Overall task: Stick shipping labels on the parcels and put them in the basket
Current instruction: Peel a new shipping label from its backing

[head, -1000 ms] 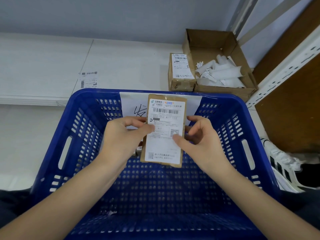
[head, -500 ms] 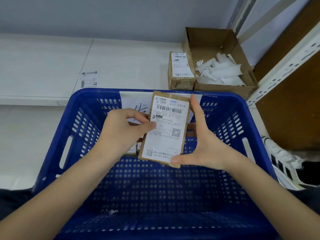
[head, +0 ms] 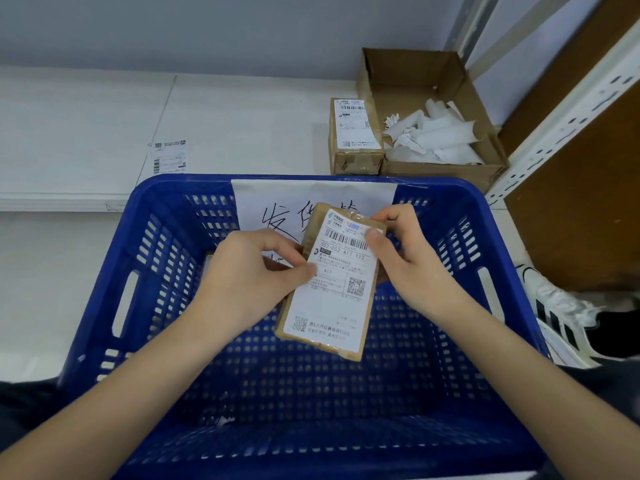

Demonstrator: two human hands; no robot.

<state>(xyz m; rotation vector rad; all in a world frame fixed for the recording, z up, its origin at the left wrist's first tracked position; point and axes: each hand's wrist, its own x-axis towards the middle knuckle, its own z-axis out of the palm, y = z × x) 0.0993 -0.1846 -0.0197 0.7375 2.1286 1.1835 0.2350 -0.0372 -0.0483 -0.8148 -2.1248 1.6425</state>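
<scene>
A small brown parcel [head: 329, 306] with a white shipping label on its face is held tilted above the blue plastic basket [head: 114, 271]. My left hand [head: 242, 282] grips its left edge, thumb on the label. My right hand [head: 401, 258] pinches the upper right corner, thumb pressing the label near the barcode. Another labelled parcel [head: 355, 136] stands on the white surface behind the basket. A loose label [head: 168, 156] lies further left on that surface.
An open cardboard box [head: 426, 77] holding several white backing scraps sits at the back right. A handwritten paper sign [head: 270, 206] is taped to the basket's far wall. A metal shelf upright [head: 554, 123] and a white shoe [head: 561, 317] are on the right.
The parcel has tilted further to the right and dropped slightly. My right hand moved from the parcel's lower right edge up to its upper right corner.
</scene>
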